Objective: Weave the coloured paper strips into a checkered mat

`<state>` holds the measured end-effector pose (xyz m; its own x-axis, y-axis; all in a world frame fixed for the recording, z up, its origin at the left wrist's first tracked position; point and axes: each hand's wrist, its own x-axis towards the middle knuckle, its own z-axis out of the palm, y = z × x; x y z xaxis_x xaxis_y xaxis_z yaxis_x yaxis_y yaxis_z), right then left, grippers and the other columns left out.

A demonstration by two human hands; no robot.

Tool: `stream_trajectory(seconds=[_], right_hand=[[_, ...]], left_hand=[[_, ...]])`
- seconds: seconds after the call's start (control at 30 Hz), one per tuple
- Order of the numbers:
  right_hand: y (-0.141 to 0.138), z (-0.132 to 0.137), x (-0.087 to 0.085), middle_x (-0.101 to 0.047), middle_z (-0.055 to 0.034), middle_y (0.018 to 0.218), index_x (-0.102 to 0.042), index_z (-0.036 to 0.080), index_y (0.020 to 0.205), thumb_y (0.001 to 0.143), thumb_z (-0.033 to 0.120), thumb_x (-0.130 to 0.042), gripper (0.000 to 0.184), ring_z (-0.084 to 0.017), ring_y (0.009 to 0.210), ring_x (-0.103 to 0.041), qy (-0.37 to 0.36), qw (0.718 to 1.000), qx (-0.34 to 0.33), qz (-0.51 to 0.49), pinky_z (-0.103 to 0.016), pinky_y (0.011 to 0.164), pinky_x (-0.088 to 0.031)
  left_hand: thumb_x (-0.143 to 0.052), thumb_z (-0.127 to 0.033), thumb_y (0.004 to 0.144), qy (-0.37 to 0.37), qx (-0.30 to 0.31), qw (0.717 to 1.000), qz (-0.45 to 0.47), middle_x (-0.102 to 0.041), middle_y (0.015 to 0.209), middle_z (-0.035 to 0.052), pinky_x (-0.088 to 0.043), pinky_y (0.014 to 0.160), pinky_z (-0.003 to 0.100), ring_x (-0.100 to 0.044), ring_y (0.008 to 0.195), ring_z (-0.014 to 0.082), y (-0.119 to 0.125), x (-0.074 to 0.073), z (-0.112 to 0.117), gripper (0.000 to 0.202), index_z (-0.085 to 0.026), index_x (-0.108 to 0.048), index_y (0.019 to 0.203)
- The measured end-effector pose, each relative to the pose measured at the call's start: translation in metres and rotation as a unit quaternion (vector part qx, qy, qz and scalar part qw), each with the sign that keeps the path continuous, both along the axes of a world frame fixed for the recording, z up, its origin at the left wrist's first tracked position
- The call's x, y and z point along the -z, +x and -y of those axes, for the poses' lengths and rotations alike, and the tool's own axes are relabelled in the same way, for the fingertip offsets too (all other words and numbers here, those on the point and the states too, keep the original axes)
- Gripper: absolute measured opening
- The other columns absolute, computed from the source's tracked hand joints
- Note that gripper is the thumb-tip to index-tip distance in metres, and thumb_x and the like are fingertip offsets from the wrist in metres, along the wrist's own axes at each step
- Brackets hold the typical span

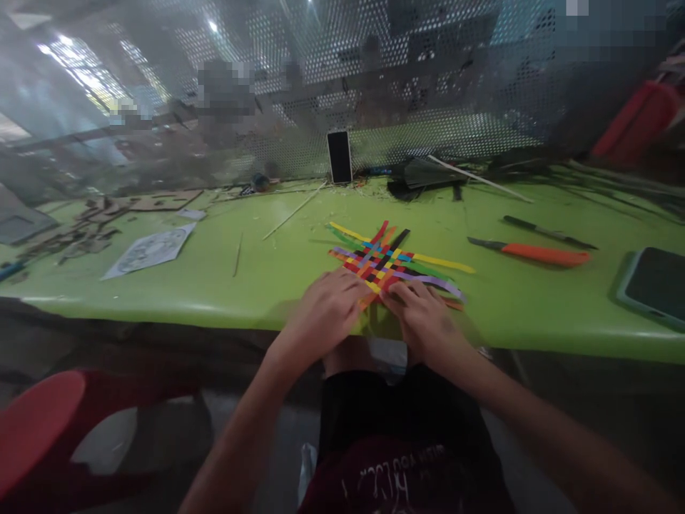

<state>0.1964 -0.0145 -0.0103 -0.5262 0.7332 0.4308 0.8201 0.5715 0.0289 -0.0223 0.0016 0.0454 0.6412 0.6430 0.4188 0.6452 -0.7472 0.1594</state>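
Observation:
A small woven mat of coloured paper strips (382, 260) lies near the front of the green table, its loose ends of yellow, green, purple, orange, red and black fanning outward. My left hand (332, 303) is at its near left edge, fingers bent and closed on the strips. At the near right edge, my right hand (422, 308) grips the strips with thumb and fingers close to a red one. Both sets of fingertips almost meet at the near corner, and they partly hide the weave there.
Right of the mat lie an orange-handled knife (546, 253), a dark slim tool (549, 232) and a phone (658, 285). Another phone (339, 157) leans against the perforated metal screen (454, 93). A printed paper (153, 250) and cardboard scraps (90, 221) lie left. A red stool (43, 428) stands below.

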Motion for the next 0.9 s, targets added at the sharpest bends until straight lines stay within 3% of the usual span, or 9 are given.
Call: stream_trajectory(seconds=[0.1,0.23,0.4,0.57,0.73,0.9], right_hand=[[0.001,-0.002,0.001,-0.068,-0.0099,0.115,-0.071,0.015,0.119,0.095,0.008,-0.052,0.031,-0.028,0.104,-0.053,-0.014,0.999,-0.004,-0.03,-0.041,0.088,-0.045],[0.0,-0.004,0.003,-0.067,-0.0115,0.119,-0.072,0.014,0.12,0.094,0.007,-0.051,0.034,-0.029,0.108,-0.053,-0.033,0.998,0.003,-0.052,-0.045,0.093,-0.048],[-0.002,-0.002,0.003,-0.069,-0.0142,0.12,-0.068,0.011,0.127,0.095,0.008,-0.049,0.038,-0.031,0.11,-0.056,-0.024,0.997,0.018,-0.077,-0.049,0.095,-0.049],[0.0,0.001,0.004,-0.071,-0.0121,0.119,-0.066,0.014,0.132,0.096,0.008,-0.05,0.04,-0.029,0.109,-0.058,-0.022,0.99,-0.018,-0.137,-0.048,0.096,-0.051],[0.0,-0.002,0.003,-0.073,-0.0107,0.114,-0.073,0.015,0.12,0.099,0.015,-0.053,0.028,-0.027,0.106,-0.06,-0.016,0.986,-0.019,-0.166,-0.047,0.096,-0.052],[-0.005,-0.012,-0.006,-0.071,-0.0129,0.114,-0.076,0.017,0.103,0.096,0.02,-0.06,0.017,-0.029,0.108,-0.06,-0.019,0.989,0.0,-0.145,-0.045,0.091,-0.055]], left_hand=[[-0.05,-0.004,0.095,-0.03,0.035,0.999,-0.025,-0.071,0.121,0.0095,-0.051,0.105,0.044,-0.062,0.115,0.0257,0.006,0.017,-0.001,0.032,-0.014,-0.068,0.12],[-0.045,-0.005,0.098,-0.026,0.036,0.998,-0.033,-0.068,0.126,0.0133,-0.051,0.107,0.044,-0.061,0.119,0.0273,0.007,0.036,0.001,0.034,-0.009,-0.065,0.125],[-0.046,-0.003,0.096,-0.028,0.029,0.999,0.019,-0.067,0.133,0.0118,-0.05,0.11,0.044,-0.061,0.123,0.0255,0.001,0.049,0.001,0.039,-0.012,-0.064,0.13],[-0.047,-0.001,0.094,-0.011,0.018,0.997,0.068,-0.067,0.132,0.0145,-0.05,0.112,0.046,-0.06,0.125,0.0266,0.005,0.059,0.007,0.036,-0.009,-0.066,0.123],[-0.05,-0.006,0.098,-0.035,0.038,0.991,0.125,-0.069,0.124,0.012,-0.052,0.108,0.045,-0.062,0.12,0.0235,-0.003,0.047,0.008,0.031,-0.014,-0.067,0.123],[-0.057,-0.017,0.1,-0.022,0.026,0.991,0.131,-0.075,0.108,0.008,-0.052,0.104,0.044,-0.066,0.111,0.0228,-0.038,0.02,-0.022,0.019,-0.019,-0.073,0.111]])
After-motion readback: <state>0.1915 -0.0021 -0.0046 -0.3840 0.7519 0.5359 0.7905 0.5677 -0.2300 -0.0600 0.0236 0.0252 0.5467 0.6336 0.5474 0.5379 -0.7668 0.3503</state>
